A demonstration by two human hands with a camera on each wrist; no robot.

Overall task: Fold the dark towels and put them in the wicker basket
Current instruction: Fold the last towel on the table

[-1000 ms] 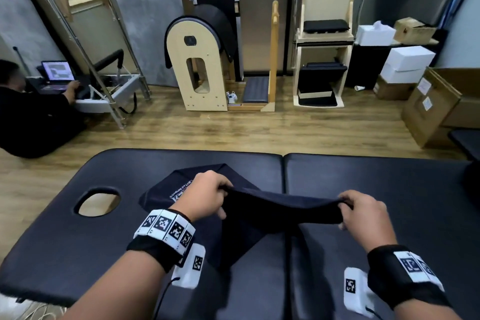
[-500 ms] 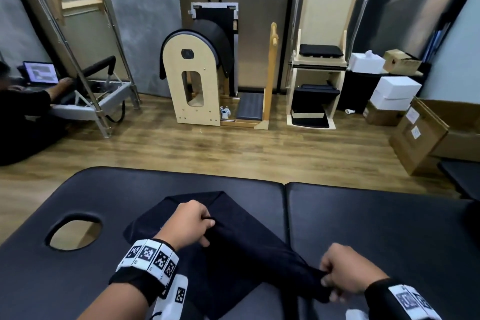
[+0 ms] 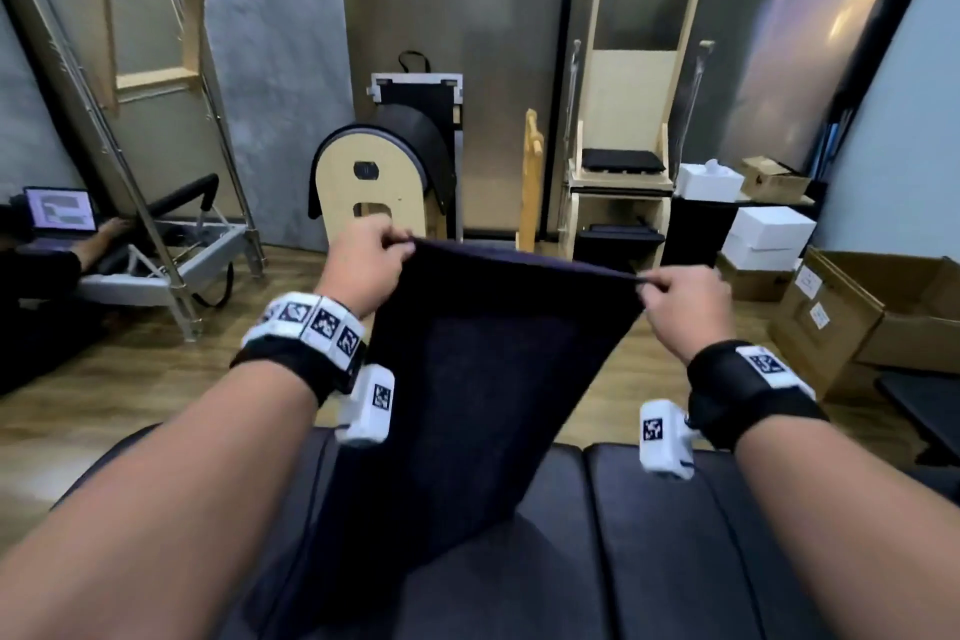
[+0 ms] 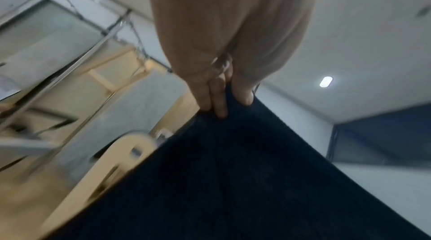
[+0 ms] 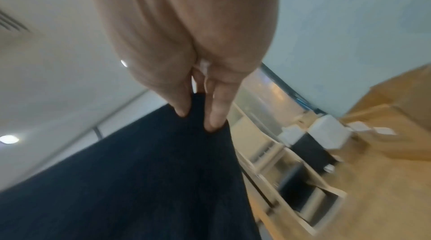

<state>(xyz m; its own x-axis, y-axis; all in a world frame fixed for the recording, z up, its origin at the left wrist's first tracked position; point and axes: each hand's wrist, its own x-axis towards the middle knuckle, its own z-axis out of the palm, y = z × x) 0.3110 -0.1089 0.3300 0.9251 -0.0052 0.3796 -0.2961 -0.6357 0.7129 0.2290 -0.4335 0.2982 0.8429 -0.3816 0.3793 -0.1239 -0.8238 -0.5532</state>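
Both hands pinch the dark towel's [image 3: 483,379] top corners, left hand [image 3: 361,265] and right hand [image 3: 680,299] holding it stretched above the black padded table [image 3: 727,535]. No writing is readable. Beyond: wooden floor [image 3: 156,379], cardboard boxes [image 3: 852,322].

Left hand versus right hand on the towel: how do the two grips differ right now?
The left hand sits higher and farther forward in the head view than the right hand, so the dark towel has a top edge sloping down toward the right hand. The left hand holds the towel's left top corner, the right hand its right top corner. Both pinch the edge between thumb and fingers, holding it taut, lifted above the black padded table.
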